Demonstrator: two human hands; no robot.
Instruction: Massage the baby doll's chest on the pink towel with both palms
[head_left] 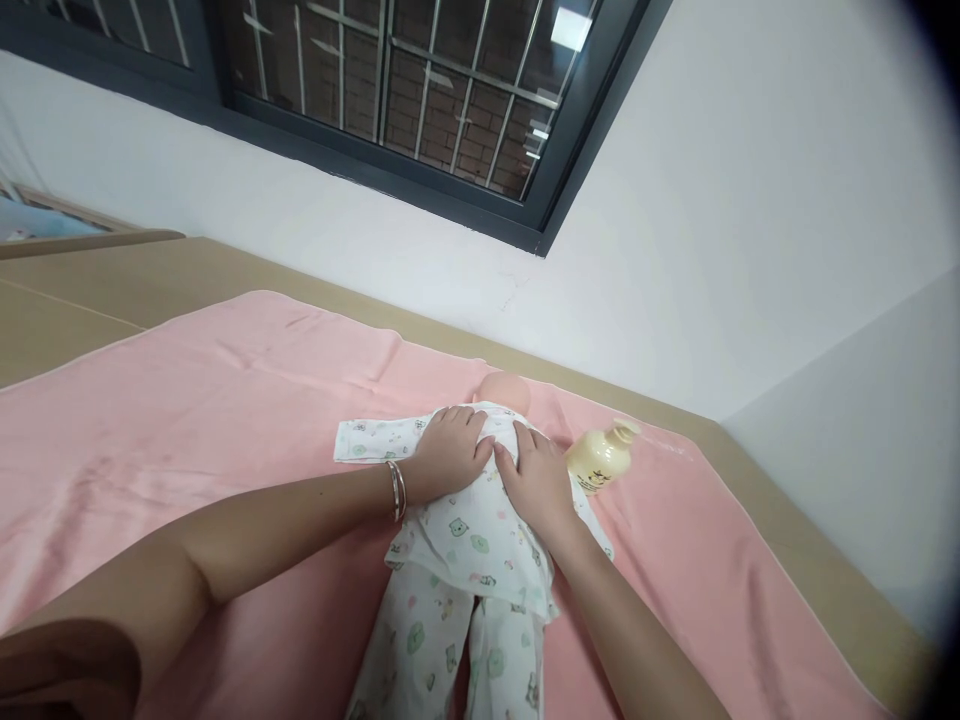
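Note:
A baby doll [504, 390] lies stretched out on a pink blanket [300, 370], its smooth head away from me. It wears a white printed top [472, 530] and matching trousers [420, 635]. My left hand [450, 455], with bangles at the wrist, rests flat on the upper left of the top, fingers extended. On the upper right lies my right hand [536, 480], also flat, the two thumbs close together. One sleeve [375, 440] sticks out to the left; the other is partly hidden by my right arm. Whether the doll faces up or down I cannot tell.
A pale yellow pump bottle [602, 455] stands on the blanket just right of the doll. Beyond the blanket runs the tan surface's edge [337, 305] against a white wall [637, 290]. A dark-framed barred window [420, 90] is above.

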